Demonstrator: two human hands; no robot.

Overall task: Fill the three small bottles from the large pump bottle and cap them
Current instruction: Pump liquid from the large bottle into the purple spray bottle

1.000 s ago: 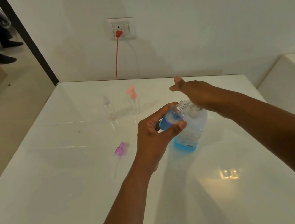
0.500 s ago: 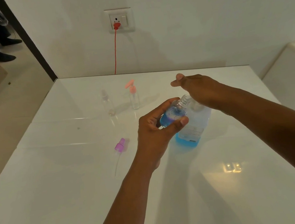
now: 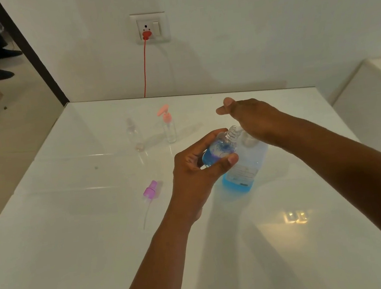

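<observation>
The left hand [image 3: 195,170] has its fingers [image 3: 231,159] curled round a small bottle [image 3: 219,150] part full of blue liquid, tipped so its open neck meets the spout. The right hand [image 3: 253,118] lies flat on the pump of the large pump bottle [image 3: 242,166], mid-worktop, likely to squirt. It hides the pump. Two small bottles [image 3: 169,126] stand toward the far edge; a purple cap [image 3: 150,190] lies loose.

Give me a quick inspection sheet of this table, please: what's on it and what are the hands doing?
Surface: glossy white table.
Job's things: small bottle, part-filled blue, tilted at large pump bottle; two clear small bottles upright, capped; purple spray cap lying loose.
Clutter: nothing seen.
Hands: left hand grips the small bottle; right hand presses the pump.
Cables: red cord plugged into wall socket.
Surroundings: white wall, doorway left.
</observation>
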